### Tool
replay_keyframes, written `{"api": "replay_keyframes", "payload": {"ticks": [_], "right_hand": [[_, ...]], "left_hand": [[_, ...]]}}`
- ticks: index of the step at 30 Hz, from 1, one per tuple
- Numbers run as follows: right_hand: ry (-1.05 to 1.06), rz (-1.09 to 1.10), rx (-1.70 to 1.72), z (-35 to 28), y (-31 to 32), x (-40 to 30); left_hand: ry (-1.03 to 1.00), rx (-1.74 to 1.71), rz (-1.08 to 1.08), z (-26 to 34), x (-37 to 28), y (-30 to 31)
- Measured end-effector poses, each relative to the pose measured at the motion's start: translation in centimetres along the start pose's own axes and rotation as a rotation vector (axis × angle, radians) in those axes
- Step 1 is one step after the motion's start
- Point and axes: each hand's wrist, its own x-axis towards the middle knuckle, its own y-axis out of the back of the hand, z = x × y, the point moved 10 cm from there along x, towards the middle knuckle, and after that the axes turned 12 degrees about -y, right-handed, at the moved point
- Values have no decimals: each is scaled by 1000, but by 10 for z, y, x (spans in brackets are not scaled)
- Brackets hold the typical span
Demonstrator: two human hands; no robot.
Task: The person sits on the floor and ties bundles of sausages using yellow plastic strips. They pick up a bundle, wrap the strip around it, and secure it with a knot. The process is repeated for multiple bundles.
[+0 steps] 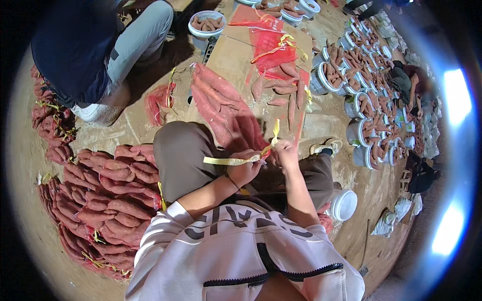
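Note:
A red mesh bag of sweet potatoes [229, 109] lies on the board in front of my knees, its gathered mouth towards me. My left hand [244, 169] is closed on that gathered mouth and a yellow tie strip [229, 161], one end of which sticks out to the left. Close beside it, my right hand [284, 152] pinches the same strip, whose other end points up. Loose sweet potatoes [278, 84] lie farther up the board, near empty red mesh bags [273, 45] with yellow ties. The fingertips are partly hidden.
Filled mesh bags [113, 195] are piled on the floor at left. White buckets of sweet potatoes [361, 109] stand in rows at right; another bucket [207, 24] is beyond the board. A person [86, 56] sits at upper left, and another person [408, 82] bends at far right.

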Motion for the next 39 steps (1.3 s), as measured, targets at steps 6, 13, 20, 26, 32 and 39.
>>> {"api": "replay_keyframes", "payload": {"ticks": [6, 13, 20, 26, 32, 39], "right_hand": [[363, 844, -761, -54, 80, 49], [672, 679, -487, -61, 112, 66], [-5, -184, 34, 34, 95, -85], [32, -346, -106, 51, 14, -113], [270, -405, 200, 37, -62, -21], [-188, -495, 905, 43, -113, 5]], "left_hand": [[95, 43, -80, -10, -2, -22], [112, 70, -209, 11, 27, -24], [198, 33, -143, 12, 15, -14], [-46, 124, -7, 30, 14, -1], [-223, 351, 34, 55, 9, 8], [-96, 379, -68, 32, 4, -7]]}}
